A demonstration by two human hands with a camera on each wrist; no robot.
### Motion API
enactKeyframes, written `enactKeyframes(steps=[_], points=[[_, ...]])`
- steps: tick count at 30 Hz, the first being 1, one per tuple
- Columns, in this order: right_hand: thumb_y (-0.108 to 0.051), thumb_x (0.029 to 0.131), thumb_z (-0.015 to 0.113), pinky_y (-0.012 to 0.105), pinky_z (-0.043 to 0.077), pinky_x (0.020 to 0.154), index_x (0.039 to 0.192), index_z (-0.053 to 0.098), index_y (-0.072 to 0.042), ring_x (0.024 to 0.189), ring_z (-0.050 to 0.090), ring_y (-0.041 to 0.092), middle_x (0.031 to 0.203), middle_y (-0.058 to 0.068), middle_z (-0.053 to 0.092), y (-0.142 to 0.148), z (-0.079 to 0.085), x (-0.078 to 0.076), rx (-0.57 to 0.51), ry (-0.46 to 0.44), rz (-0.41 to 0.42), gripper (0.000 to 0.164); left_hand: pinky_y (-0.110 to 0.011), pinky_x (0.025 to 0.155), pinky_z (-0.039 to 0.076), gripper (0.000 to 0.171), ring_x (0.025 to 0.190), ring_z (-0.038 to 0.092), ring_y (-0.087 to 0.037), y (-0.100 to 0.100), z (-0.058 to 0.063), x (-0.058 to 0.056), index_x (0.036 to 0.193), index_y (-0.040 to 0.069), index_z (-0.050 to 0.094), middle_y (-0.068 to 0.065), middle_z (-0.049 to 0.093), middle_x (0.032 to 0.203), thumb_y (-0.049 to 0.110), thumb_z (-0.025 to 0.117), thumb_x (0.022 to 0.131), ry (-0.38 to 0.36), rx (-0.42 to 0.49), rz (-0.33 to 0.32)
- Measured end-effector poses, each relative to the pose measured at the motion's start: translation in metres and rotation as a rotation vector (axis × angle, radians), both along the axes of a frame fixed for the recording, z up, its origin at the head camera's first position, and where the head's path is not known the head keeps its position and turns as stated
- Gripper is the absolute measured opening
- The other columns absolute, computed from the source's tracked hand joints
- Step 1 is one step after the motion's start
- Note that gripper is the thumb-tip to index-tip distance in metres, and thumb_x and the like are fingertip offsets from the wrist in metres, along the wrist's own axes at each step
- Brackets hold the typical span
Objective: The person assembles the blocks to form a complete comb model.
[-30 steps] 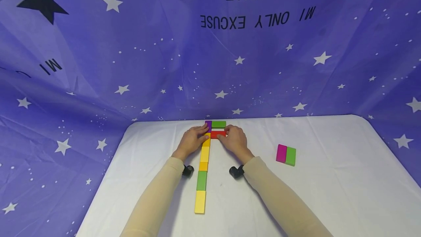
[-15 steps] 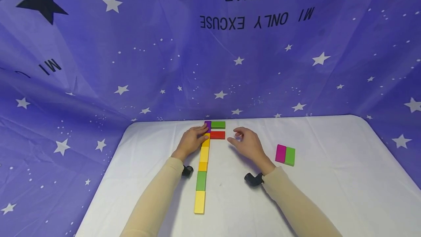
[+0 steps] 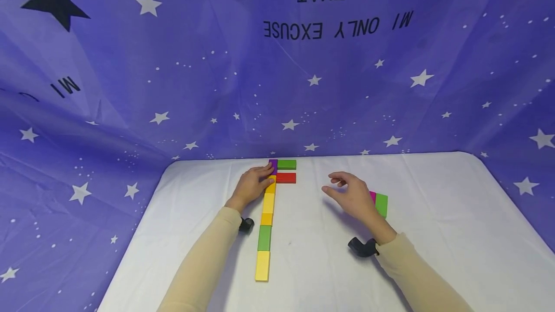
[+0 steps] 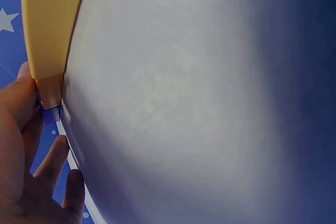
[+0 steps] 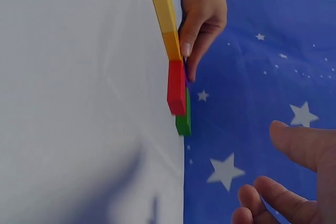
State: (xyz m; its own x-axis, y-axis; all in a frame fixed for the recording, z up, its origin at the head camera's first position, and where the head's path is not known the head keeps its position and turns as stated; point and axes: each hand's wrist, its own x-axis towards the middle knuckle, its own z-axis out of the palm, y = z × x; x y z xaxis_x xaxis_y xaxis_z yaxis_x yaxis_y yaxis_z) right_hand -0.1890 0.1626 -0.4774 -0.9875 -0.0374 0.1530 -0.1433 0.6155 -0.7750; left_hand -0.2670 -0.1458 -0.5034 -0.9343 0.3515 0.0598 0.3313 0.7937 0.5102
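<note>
My left hand (image 3: 250, 186) rests against the far end of a line of blocks, its fingertips on the purple block (image 3: 274, 162) and its thumb on the orange block (image 3: 270, 188). A red block (image 3: 286, 178) and a green block (image 3: 287, 164) jut out to the right from that end, with a gap between them. In the right wrist view the red block (image 5: 176, 87) stands nearer than the green block (image 5: 184, 119). Away to the right, my right hand (image 3: 352, 198) hovers with loosely bent fingers and holds nothing. It partly covers a magenta block (image 3: 372, 196).
Yellow (image 3: 262, 266), green (image 3: 264, 238) and orange blocks continue the line towards me on the white tabletop (image 3: 312, 264). Another green block (image 3: 381, 203) lies beside the magenta one. A purple star-patterned cloth (image 3: 243, 85) hangs behind the table.
My right hand has let go of the red block and moved right, towards the magenta and green pair. The left hand has stayed in place at the line's far end.
</note>
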Motion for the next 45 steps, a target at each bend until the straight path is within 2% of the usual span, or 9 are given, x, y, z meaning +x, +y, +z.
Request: enactKeyframes(steps=[5,11,14,17,26,32,36,39,45], points=[[-0.033,0.087,0.079,0.038,0.047,0.078,0.121,0.071,-0.01,0.099,0.063,0.026,0.109,0.01,0.072,0.024,-0.001,0.011,0.04,0.037,-0.006,0.042,-0.051,0.118,0.029,0.047,0.14,0.045,-0.029,-0.001,-0.001,0.0,0.142,0.012,0.057,0.002,0.048,0.153,0.027,0.065,0.099,0.001,0.003,-0.006],[-0.03,0.088,0.078,0.038,0.048,0.074,0.122,0.069,-0.006,0.085,0.066,0.029,0.11,0.014,0.071,0.054,-0.005,0.02,0.073,0.042,0.004,0.043,-0.05,0.118,0.03,0.046,0.14,0.045,-0.029,-0.001,0.0,0.001,0.142,0.012,0.057,0.002,0.048,0.153,0.027,0.065,0.099,-0.003,0.011,-0.004],[-0.03,0.088,0.078,0.045,0.049,0.082,0.124,0.068,-0.005,0.095,0.066,0.032,0.114,0.014,0.069,0.069,-0.01,0.023,0.104,0.039,0.011,0.045,-0.051,0.118,0.031,0.046,0.139,0.046,-0.03,-0.002,0.0,0.0,0.142,0.011,0.057,0.001,0.048,0.152,0.026,0.066,0.099,0.006,0.014,-0.008],[-0.03,0.088,0.079,0.053,0.046,0.092,0.125,0.067,-0.004,0.111,0.058,0.037,0.12,0.016,0.068,0.083,-0.012,0.025,0.127,0.04,0.028,0.048,-0.049,0.118,0.031,0.046,0.139,0.046,-0.029,-0.002,-0.001,-0.001,0.142,0.011,0.057,0.002,0.048,0.152,0.026,0.065,0.099,0.013,0.007,-0.011],[-0.028,0.086,0.081,0.061,0.044,0.092,0.131,0.063,-0.006,0.119,0.05,0.042,0.127,0.02,0.062,0.113,-0.017,0.026,0.177,-0.012,0.104,0.053,-0.049,0.118,0.031,0.045,0.139,0.046,-0.03,-0.003,-0.002,-0.001,0.141,0.011,0.058,0.001,0.049,0.151,0.025,0.065,0.099,0.021,0.024,-0.02],[-0.024,0.083,0.083,0.066,0.043,0.098,0.135,0.06,-0.005,0.124,0.046,0.044,0.136,0.023,0.056,0.121,-0.023,0.022,0.187,-0.057,0.174,0.06,-0.049,0.118,0.031,0.046,0.138,0.047,-0.029,-0.002,0.0,0.0,0.141,0.01,0.058,0.001,0.05,0.151,0.025,0.066,0.098,0.021,0.032,-0.021],[-0.022,0.08,0.086,0.065,0.044,0.097,0.135,0.06,-0.003,0.122,0.046,0.045,0.134,0.024,0.057,0.121,-0.025,0.021,0.218,-0.055,0.202,0.064,-0.049,0.118,0.031,0.046,0.138,0.047,-0.029,-0.002,-0.001,-0.001,0.141,0.011,0.058,0.001,0.05,0.151,0.025,0.066,0.099,0.019,0.03,-0.027],[-0.023,0.079,0.087,0.063,0.045,0.097,0.135,0.06,-0.002,0.121,0.047,0.045,0.132,0.024,0.059,0.118,-0.025,0.02,0.249,-0.045,0.202,0.065,-0.049,0.117,0.032,0.045,0.138,0.047,-0.029,-0.002,-0.001,-0.001,0.141,0.01,0.058,0.0,0.05,0.151,0.025,0.066,0.098,0.026,0.026,-0.027],[-0.036,0.079,0.086,0.058,0.047,0.093,0.133,0.061,-0.001,0.117,0.048,0.042,0.129,0.024,0.06,0.106,-0.026,0.016,0.295,-0.049,0.16,0.069,-0.05,0.116,0.033,0.045,0.137,0.048,-0.03,-0.002,-0.001,-0.001,0.14,0.009,0.059,-0.001,0.051,0.15,0.024,0.067,0.097,0.037,0.033,-0.024]])
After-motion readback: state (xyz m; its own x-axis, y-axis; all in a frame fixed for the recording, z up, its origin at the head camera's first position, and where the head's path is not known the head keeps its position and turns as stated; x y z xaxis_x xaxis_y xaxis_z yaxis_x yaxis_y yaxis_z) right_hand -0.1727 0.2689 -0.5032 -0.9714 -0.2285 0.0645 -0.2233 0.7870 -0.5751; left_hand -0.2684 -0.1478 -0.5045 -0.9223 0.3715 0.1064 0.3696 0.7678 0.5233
